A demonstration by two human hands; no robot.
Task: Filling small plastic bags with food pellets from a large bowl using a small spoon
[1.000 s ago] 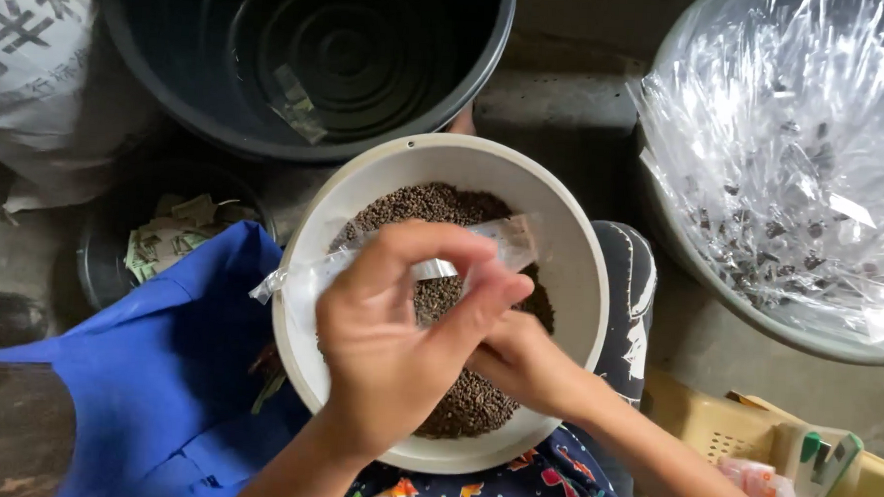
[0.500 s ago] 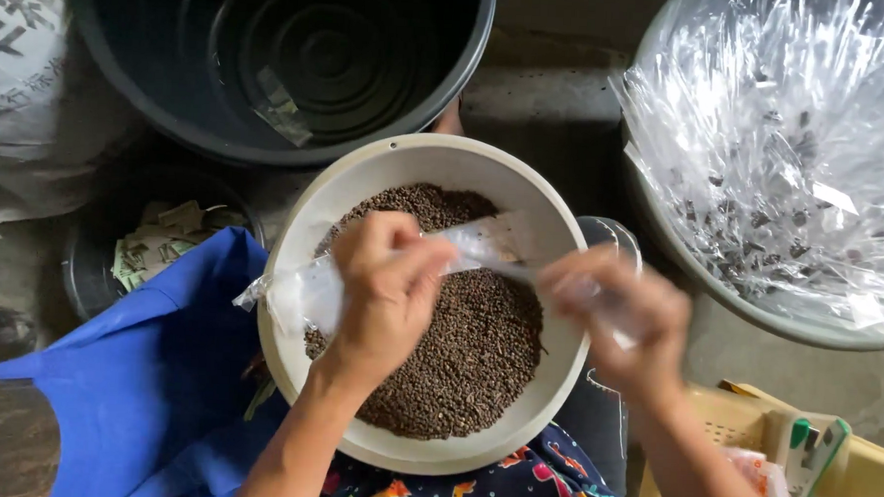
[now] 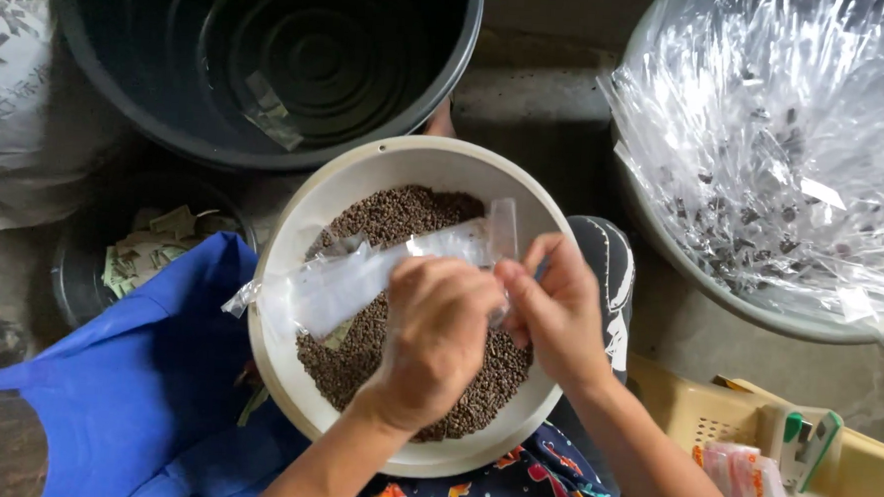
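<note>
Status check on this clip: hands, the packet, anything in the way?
Left hand and right hand both grip the clear plastic packet. Packet over the white bowl of brown granules. Nothing obstructing.

The left hand [image 3: 436, 333] hides part of the clear bag [image 3: 361, 275]; its contents perhaps too small to tell.

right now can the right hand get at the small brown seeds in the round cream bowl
Probably yes. The right hand sits directly over the small brown seeds in the round cream bowl, nothing covering them, though its fingers are pinching the clear plastic sleeve held by the left hand.
</note>
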